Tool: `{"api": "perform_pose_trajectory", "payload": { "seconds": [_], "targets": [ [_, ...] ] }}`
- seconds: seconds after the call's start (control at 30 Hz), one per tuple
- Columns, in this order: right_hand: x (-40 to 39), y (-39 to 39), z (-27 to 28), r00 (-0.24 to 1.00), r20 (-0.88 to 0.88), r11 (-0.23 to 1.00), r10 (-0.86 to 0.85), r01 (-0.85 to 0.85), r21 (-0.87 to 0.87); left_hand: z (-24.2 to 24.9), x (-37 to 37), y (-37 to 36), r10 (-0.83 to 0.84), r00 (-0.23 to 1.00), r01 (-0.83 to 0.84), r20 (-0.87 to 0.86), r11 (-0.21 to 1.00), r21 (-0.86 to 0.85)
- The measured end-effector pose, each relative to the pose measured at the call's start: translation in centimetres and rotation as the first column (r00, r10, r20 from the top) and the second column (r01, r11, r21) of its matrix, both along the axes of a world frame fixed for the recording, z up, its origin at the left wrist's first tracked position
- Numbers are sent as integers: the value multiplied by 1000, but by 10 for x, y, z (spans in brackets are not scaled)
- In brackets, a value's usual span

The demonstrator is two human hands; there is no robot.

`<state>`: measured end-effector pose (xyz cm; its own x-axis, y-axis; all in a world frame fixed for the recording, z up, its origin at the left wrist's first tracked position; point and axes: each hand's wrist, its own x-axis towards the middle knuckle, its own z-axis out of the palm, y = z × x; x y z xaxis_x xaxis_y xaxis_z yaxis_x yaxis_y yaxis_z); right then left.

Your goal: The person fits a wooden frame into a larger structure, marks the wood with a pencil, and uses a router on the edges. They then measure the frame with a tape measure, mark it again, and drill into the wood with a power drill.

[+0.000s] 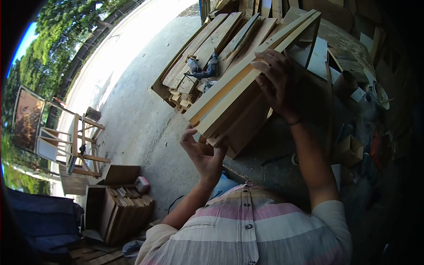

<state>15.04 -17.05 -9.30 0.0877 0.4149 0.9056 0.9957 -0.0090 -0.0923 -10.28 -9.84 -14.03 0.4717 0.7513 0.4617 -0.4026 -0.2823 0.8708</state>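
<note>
A long wooden frame [238, 90] with pale strips along its edge and a brown panel below is tilted up in front of me. My left hand [205, 157] is closed on its lower left corner, the thumb and fingers on either side of the end. Higher up, my right hand [276, 81] grips the long edge, with its fingers bent over the pale strips and its palm in shadow. Behind the frame, a power drill [207, 70] lies on a stack of boards [212, 39].
Boxes of cut wood pieces [126, 203] stand on the concrete floor [141, 92] at lower left. A wooden stand [84, 145] is at far left. A small wooden box [349, 150] and dim clutter lie to the right, near my right arm.
</note>
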Motion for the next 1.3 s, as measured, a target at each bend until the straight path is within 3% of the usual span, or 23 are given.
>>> {"api": "perform_pose_trajectory", "payload": {
  "seconds": [0.07, 0.13, 0.3, 0.37, 0.4, 0.47, 0.5, 0.57, 0.63, 0.87, 0.93, 1.13, 1.3],
  "targets": [
    [-2, -6, 4, 1000, -8, 1000, -17, 17, -13, -8, 0, -1, 23, 997, -26, 71, 999, 44],
    [-3, -13, 11, 1000, 16, 996, -17, 19, -85, 3, -3, -8, -27, 994, 29, -104, 999, 15],
    [14, -29, 36, 997, 82, 965, -8, 29, -260, 27, 3, -16, 28, 993, -27, -115, 1000, 3],
    [30, -36, 49, 980, -27, 863, 199, -188, -470, 24, 3, -16, 52, 988, -53, -146, 999, -3],
    [37, -37, 55, 983, -37, 866, 181, -177, -467, 24, 3, -18, 33, 987, -34, -157, 999, -2],
    [50, -34, 65, 917, -215, 731, 336, -398, -555, 25, 4, -21, 93, 979, -90, -184, 996, 22],
    [55, -31, 66, 924, -213, 726, 317, -381, -573, 22, 3, -21, 87, 978, -83, -189, 996, 30],
    [56, -30, 68, 954, -159, 747, 255, -299, -594, 24, 3, -22, 68, 977, -65, -204, 998, 23],
    [56, -27, 67, 974, 19, 802, 224, -173, -572, 25, 4, -22, 57, 975, -54, -213, 998, 20],
    [60, -19, 61, 962, -31, 784, 269, -238, -574, 23, 7, -21, 66, 984, -71, -167, 997, -27],
    [62, -17, 62, 951, -172, 754, 257, -308, -580, 22, 5, -19, 86, 983, -87, -165, 996, -4],
    [66, -20, 56, 942, -101, 758, 321, -320, -568, 17, 3, -3, 43, 990, -52, -137, 997, -60],
    [72, -19, 59, 947, -100, 752, 305, -304, -585, 18, 3, -1, 69, 977, -55, -203, 996, 72]
  ]
}}
